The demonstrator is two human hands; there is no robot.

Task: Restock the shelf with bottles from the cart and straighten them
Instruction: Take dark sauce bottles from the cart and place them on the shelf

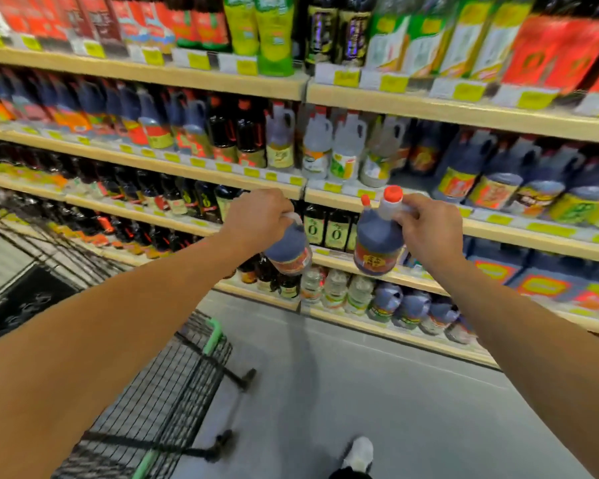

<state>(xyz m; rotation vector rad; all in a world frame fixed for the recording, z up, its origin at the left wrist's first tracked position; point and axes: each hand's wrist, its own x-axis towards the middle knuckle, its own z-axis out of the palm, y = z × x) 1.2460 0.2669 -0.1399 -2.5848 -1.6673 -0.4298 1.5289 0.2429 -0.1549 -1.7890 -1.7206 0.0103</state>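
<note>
Nearest the camera, both bare forearms reach forward over the grey floor [377,392], with the black wire cart [159,402] and its green handle low on the left and a white shoe [359,452] at the bottom edge. The left hand [256,219] curls its fingers round the handle of a dark bottle [288,252], which hangs below the fist with its long axis tilted, base down and to the right; its cap is hidden behind the hand, and only the dark shoulder and an orange-red label band show. The right hand [426,229] grips the clear neck handle of a second dark bottle [377,242], held nearly upright with the red cap pointing up and leaning slightly right; its body is dark blue-black with a red and yellow label low on the front. Both bottles are in the air in front of the shelf [412,198], near its middle tiers and not touching it. Beyond them, rows of dark sauce bottles, pale jugs [329,150] and yellow price tags fill the tiers, much of it smeared by blur so label text cannot be read. The top tier's boxes and green bottles are cut off by the frame.
</note>
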